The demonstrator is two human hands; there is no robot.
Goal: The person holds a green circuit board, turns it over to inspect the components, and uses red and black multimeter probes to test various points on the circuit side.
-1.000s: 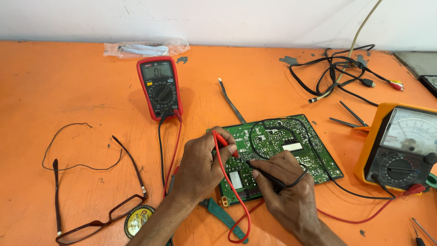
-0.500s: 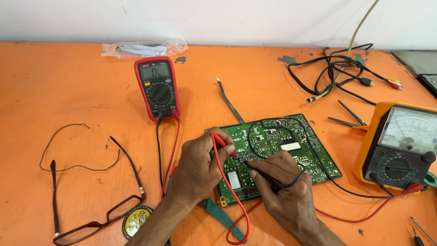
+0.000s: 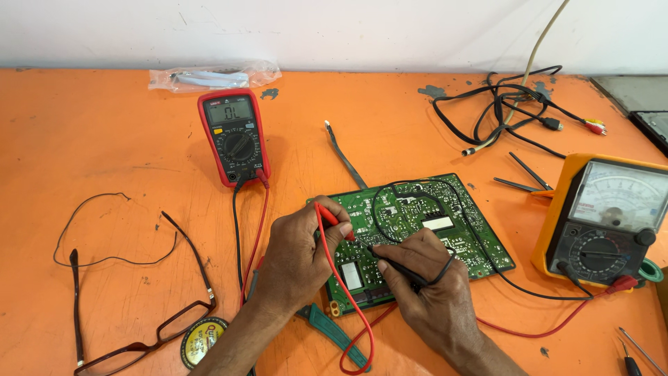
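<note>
Barely shifted since before: 2 hands' fingers pinching 2 probes, red (image 3: 332,221) and black (image 3: 400,269), on 1 circuit board (image 3: 445,226).

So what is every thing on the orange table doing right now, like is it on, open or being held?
Red digital meter: on, display lit, leads plugged in.
Orange needle meter: leads plugged in, needle near one end.
Circuit board: lying flat, being probed.
Red probe: held in left hand, tip on board.
Black probe: held in right hand, tip on board.
Glasses: unfolded, lying flat.
</note>
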